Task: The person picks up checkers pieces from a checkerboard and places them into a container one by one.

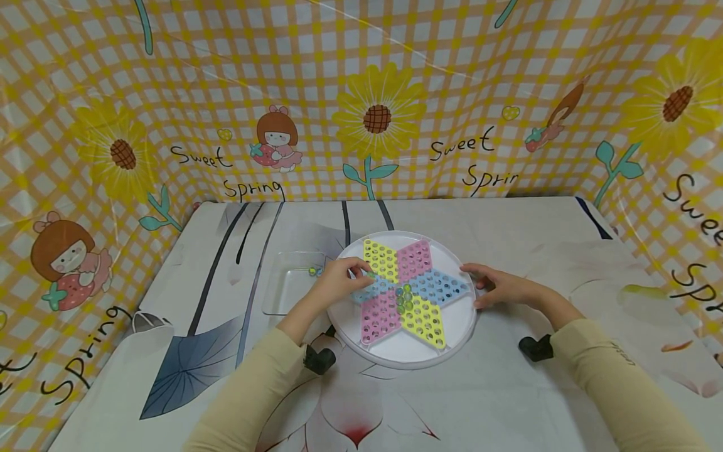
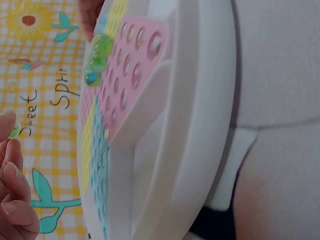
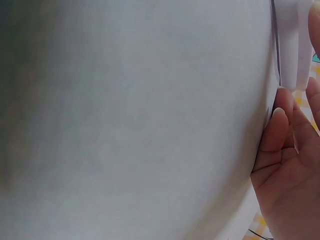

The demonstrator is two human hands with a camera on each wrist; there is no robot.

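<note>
A round white Chinese checkers board (image 1: 347,329) lies on the table, its six-pointed star in pink, yellow and blue with rows of holes. My left hand (image 1: 343,278) hovers over the board's left blue point. In the left wrist view it pinches a green glass marble (image 2: 15,131) between thumb and fingertips. Several green and bluish marbles (image 1: 405,300) sit clustered near the star's centre, toward the front yellow point. At the board's right rim, my right hand (image 1: 503,287) rests with relaxed fingers spread along the edge; the right wrist view shows fingertips against the white rim (image 3: 289,47).
Left of the board, partly behind my left arm, stands a clear plastic tray (image 1: 277,309) with a few marbles (image 1: 313,272) in its back right corner. A printed cloth (image 1: 226,402) covers the table. Behind hangs a yellow checked curtain (image 1: 316,176).
</note>
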